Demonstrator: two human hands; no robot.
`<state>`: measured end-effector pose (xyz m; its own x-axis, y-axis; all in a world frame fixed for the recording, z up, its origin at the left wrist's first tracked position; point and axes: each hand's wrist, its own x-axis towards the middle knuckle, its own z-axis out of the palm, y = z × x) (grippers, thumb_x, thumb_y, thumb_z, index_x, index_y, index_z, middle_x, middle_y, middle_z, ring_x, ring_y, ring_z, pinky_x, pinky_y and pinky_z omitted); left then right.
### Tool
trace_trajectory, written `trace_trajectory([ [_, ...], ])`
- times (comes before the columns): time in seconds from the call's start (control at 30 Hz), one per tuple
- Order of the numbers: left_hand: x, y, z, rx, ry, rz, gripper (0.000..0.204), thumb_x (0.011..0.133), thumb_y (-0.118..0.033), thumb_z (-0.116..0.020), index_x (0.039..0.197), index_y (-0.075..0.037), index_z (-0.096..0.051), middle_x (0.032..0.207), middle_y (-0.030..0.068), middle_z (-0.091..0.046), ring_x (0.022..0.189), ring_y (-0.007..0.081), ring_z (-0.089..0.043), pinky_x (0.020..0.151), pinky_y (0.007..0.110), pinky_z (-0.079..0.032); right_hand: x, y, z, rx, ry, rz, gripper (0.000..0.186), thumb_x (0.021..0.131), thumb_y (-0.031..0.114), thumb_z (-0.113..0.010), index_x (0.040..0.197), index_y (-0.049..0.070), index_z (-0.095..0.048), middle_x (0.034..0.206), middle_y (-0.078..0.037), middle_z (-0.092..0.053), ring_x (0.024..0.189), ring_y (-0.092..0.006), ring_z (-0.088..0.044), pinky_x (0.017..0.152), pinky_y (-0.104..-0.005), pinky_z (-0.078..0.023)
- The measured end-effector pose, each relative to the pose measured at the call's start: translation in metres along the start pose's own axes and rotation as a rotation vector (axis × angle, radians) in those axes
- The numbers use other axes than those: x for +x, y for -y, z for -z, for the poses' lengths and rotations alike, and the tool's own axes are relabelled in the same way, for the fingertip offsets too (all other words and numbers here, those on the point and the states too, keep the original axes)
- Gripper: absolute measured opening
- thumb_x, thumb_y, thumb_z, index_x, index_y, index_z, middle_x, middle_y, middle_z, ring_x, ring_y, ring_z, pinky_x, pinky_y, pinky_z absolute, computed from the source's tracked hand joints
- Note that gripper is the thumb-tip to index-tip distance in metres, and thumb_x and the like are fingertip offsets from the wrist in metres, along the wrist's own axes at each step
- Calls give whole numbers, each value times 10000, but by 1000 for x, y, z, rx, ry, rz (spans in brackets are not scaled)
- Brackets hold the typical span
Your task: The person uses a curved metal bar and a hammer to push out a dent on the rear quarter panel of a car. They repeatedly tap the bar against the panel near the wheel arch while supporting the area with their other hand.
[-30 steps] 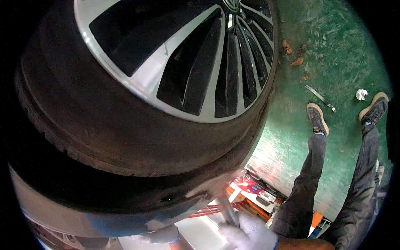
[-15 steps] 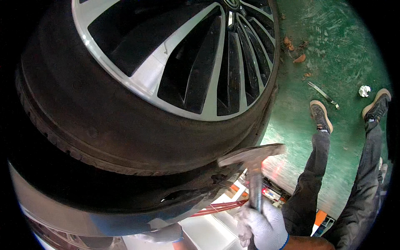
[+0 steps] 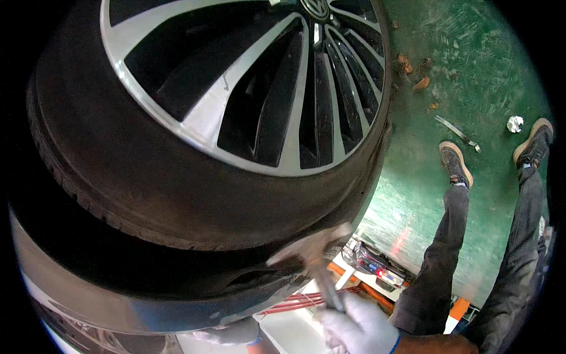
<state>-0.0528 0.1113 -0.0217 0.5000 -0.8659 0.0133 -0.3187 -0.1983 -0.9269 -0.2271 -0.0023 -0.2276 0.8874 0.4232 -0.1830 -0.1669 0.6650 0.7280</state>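
Your right hand in white, blue-cuffed glove (image 3: pixel 358 325): fingers wrapped round handle of grey metal hammer (image 3: pixel 313 255). Handle end hidden by glove. Hammer motion-blurred, head in front of curved grey car body panel's (image 3: pixel 100 304) ragged edge; can't tell if touching. Your left hand in white glove (image 3: pixel 231 334): partly hidden behind panel's lower edge, can't tell if fingers open or closed. Silver-and-black spoked wheel (image 3: pixel 203 120) cut off at top.

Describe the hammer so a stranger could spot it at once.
Start at the big car wheel with silver spokes, filling the picture's upper left. Below its lower right edge, the right hand, in a pale glove, grips the hammer by its handle. Its blurred, T-shaped, grey-brown outline sets it apart from the thin red strands nearby.
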Motion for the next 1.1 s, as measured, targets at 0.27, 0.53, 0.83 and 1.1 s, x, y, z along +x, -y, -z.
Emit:
trace_trajectory([
  [0.27,2,-1,-16,-206,-105,261,601,1051,-368,-493,1363,141,-425,1193,403,-578,968,608,-607,812,705,-463,2,2,8,-453,-94,242,333,1092,330,-577,1150,3,-594,869,-152,-675,769,-273,-681,697,-403,-530],
  [0.53,9,-11,-26,-461,-270,415,652,1046,-454,-515,1386,97,-436,1181,364,-589,968,574,-606,813,680,-463,-8,34,27,-177,-317,53,295,1080,323,-569,1106,29,-570,749,-85,-633,563,-187,-576,549,-317,-501],
  [0.83,29,-43,-11,-781,-260,701,736,1027,-505,-560,1457,67,-386,1212,344,-595,975,550,-616,811,672,-468,-5,13,31,-1114,-130,468,332,1051,284,-605,1246,16,-615,923,-168,-643,814,-262,-662,734,-390,-545],
  [1.1,27,-49,-6,-189,-36,85,808,1102,-543,-373,1606,78,-261,1516,368,-412,1338,484,-507,1069,569,-481,-4,36,29,-297,-239,-73,245,1049,227,-643,1147,11,-580,811,-44,-631,684,-76,-602,604,-273,-486],
])
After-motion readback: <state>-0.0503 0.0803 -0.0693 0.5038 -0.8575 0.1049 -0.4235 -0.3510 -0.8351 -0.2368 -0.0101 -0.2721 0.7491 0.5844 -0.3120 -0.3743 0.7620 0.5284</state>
